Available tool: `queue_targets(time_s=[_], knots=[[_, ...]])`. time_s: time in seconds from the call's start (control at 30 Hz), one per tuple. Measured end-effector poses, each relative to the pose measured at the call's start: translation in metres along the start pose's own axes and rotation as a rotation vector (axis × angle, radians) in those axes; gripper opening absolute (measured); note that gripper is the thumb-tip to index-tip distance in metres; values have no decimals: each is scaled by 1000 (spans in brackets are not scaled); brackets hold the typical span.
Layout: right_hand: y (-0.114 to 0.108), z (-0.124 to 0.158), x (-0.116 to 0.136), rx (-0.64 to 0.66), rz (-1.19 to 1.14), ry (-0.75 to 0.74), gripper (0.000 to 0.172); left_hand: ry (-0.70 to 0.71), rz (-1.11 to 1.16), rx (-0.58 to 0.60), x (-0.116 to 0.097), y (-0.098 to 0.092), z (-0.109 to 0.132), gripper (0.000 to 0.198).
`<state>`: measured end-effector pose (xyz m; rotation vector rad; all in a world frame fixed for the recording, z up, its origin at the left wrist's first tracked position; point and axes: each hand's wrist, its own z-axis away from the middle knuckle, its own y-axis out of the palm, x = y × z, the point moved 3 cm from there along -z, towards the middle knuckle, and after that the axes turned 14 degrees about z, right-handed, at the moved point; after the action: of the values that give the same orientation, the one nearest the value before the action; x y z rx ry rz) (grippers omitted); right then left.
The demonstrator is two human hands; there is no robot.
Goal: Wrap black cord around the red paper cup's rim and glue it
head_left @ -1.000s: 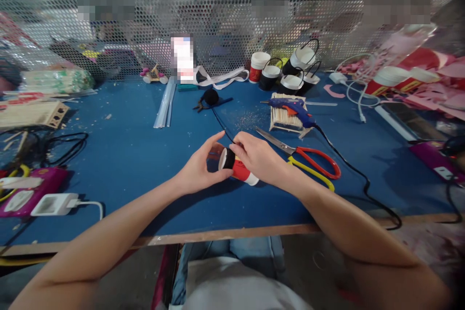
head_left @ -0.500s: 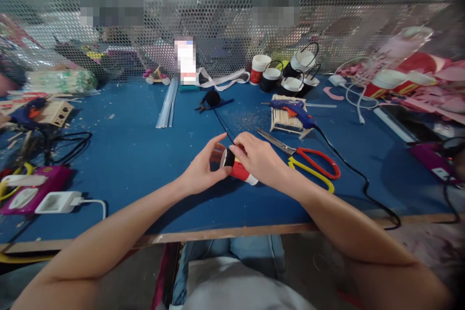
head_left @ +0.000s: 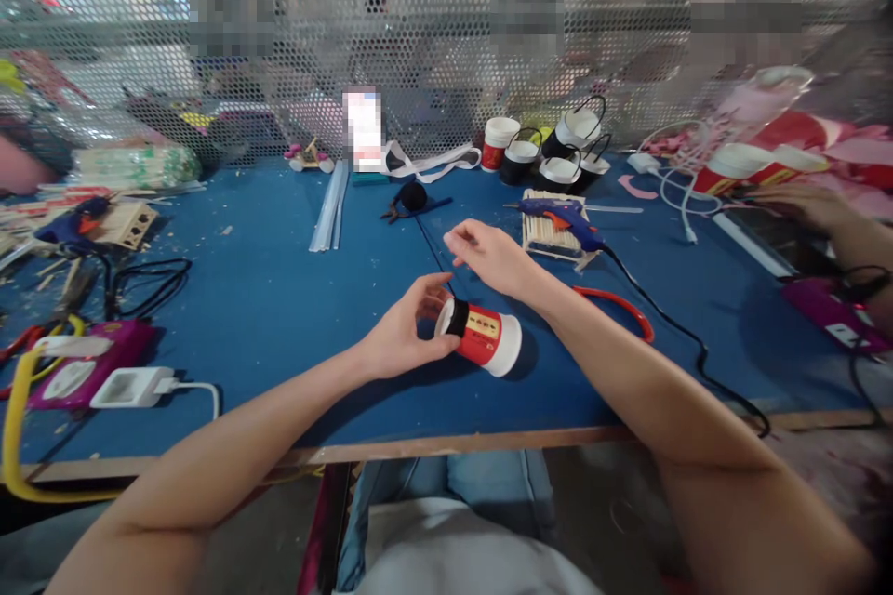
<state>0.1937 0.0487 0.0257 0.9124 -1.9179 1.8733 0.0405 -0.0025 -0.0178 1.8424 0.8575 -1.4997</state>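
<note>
My left hand [head_left: 411, 330] grips a red-and-white paper cup [head_left: 485, 335] lying tilted just over the table, its rim toward the right. Black cord [head_left: 457, 317] is wound in a band around the cup's narrow end, between my left thumb and fingers. A single strand runs from there to a ball of black cord [head_left: 413, 196] farther back. Above the cup, apart from it, my right hand [head_left: 488, 253] is closed with curled fingers close to that strand; whether anything is pinched in it is hidden. Scissors with a red handle [head_left: 620, 299] lie partly under my right forearm.
A blue glue gun [head_left: 565, 216] rests on a stick rack, its cable trailing right. Behind stand several black-wrapped cups with handles [head_left: 560, 172]. Small pliers [head_left: 394, 207] lie by the ball. Clear sticks [head_left: 327, 214] and a purple power strip [head_left: 132, 344] are left. Another person's hand [head_left: 802, 204] is at right.
My right hand has come off the cup and moved up and away, so the cup's red side and white rim now show. Another person's arm has appeared at the right.
</note>
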Motion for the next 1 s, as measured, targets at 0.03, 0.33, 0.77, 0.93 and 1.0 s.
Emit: queue_targets(time_s=[0.03,0.33,0.77,0.93,1.0], knots=[[6,-3,-5,79,-77,56,28,10,11,31,-1,2,0,68],[3,-26,21,166,-622,27,28,37,179,128,6,11,5,62],[8,-35,79,324,286,-437,20,-189,391,459,6,21,11,77],[-30,-30,25,-72,671,-104,28,78,319,296,0,16,8,107],[-53,-20,3,-174,653,-57,28,128,272,195,1,11,5,109]])
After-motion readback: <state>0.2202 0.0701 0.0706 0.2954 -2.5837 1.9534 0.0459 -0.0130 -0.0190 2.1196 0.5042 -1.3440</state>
